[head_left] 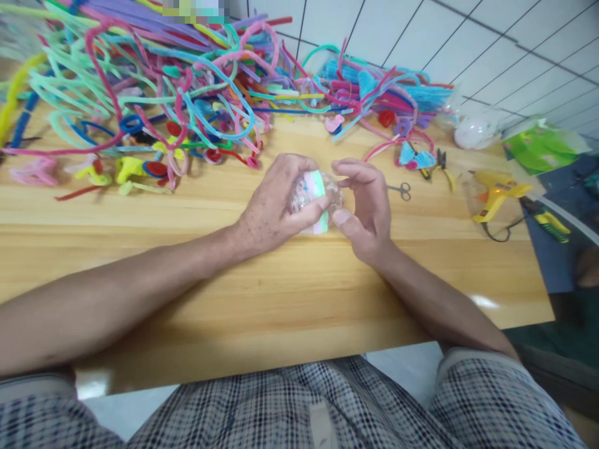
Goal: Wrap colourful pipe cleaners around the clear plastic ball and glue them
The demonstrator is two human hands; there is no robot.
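Checked garment at the table edge; banded clear capsule held in the left hand

Nearest the camera, the wearer's black-and-white checked garment (262,415) fills the lower edge, both forearms reaching from it over a varnished wooden table (262,293).

Item under inspection: a clear, rounded plastic capsule (303,194), located above the middle of the table, between the two hands. Surface glossy and see-through, with bright glints on its left part. A band (319,186) crosses it from top to bottom, mint green along one part and pale pink to white along another. Right part clear and bare of colour. Contents, if any, too blurred to identify.

Left hand (274,209): closed on the capsule, thumb laid across the near face and over the band, fingers around the far side. Right hand (369,209): fingers curved, thumb and forefinger standing moderately apart at the capsule's right end; contact cannot be determined.

Surroundings: tangled pipe cleaners (215,72) in pink, mint, blue and purple cover the far left of the table. Beyond the right hand lie small scissors (404,191), partly hidden by its fingers, then yellow-handled pliers (444,169). Farther right, a yellow hot-glue gun (498,192) rests near the table's right edge, with a green packet (538,146) behind it
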